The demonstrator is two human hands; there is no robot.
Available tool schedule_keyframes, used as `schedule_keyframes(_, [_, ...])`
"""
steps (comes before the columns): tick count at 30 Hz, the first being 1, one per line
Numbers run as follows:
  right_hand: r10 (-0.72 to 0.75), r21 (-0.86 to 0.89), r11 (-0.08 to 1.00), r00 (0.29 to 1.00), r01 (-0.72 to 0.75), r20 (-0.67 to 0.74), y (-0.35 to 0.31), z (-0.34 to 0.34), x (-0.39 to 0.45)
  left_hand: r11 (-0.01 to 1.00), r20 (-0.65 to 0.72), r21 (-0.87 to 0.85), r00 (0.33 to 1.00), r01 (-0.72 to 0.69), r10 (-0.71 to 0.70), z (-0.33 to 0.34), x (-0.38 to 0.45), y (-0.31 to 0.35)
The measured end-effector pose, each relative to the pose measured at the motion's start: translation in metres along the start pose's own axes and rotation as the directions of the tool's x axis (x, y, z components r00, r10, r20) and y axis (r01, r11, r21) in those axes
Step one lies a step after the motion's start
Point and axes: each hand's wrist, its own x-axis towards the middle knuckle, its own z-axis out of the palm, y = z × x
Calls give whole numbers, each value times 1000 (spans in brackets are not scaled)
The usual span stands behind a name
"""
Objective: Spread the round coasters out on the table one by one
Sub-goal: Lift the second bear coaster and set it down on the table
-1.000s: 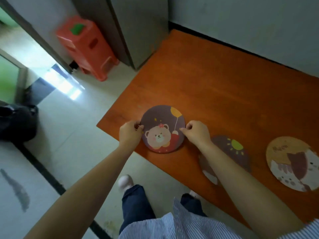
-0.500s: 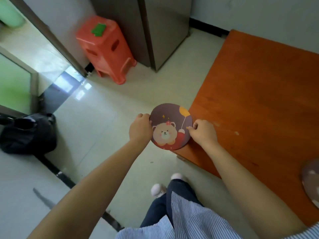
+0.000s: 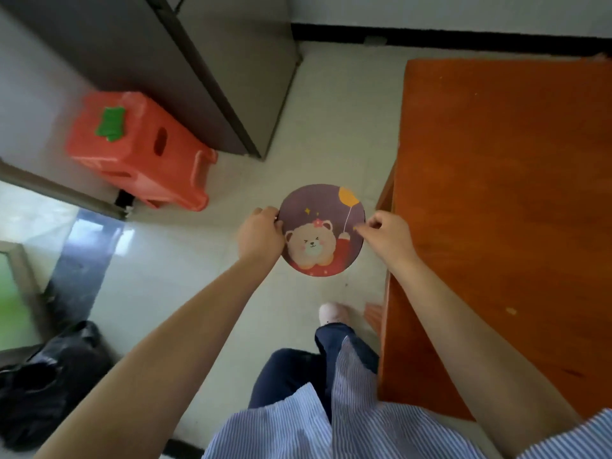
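Note:
A round coaster with a purple ground, a cartoon bear and a yellow balloon is held flat in the air over the floor, left of the orange wooden table. My left hand grips its left rim. My right hand pinches its right rim with thumb and fingertips. The coaster does not touch the table. No other coasters are in view.
A red plastic stool with a green patch stands on the tiled floor at the left, beside a grey cabinet. A black bag lies at the lower left. My legs and one shoe are below the coaster.
The bear coaster has been lifted off the table's left end and carried left over the floor. The view swung left, so the other coasters left the frame.

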Motion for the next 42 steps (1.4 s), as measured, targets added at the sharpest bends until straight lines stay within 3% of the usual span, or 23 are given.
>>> schedule_keyframes(4, [108,138,986,988,-92,-113,-1,-17,23,983,105,1,978,-183,182,6,57,31])
schedule_keyframes(6, [245,306,932,959,-194,-139,0,-24,32,957,174,-14,942,-291,289,12,86,52])
schedule_keyframes(9, [403,406,859,901,-312,-161,0,-35,42,891,226,-56,864,-450,450,17,124,89])
schedule_keyframes(14, [574,509,771,762,-381,-299,3,-40,43,700,305,-145,641,-700,704,24,163,133])
schedule_keyframes(20, [622,421,783,569,-458,-538,15,-35,15,494,410,-245,373,-834,832,49,170,179])
schedule_keyframes(27, [780,683,625,292,-378,-553,37,-43,-11,249,503,-365,35,-897,864,86,145,248])
schedule_keyframes(32, [826,709,556,195,-435,-528,48,-59,-23,121,587,-413,-162,-903,793,103,125,294])
schedule_keyframes(37, [849,690,516,195,-507,-492,55,-66,-29,65,631,-418,-238,-906,738,116,111,326])
schedule_keyframes(42, [875,689,454,139,-565,-463,57,-61,-23,73,715,-370,-234,-926,659,130,119,334])
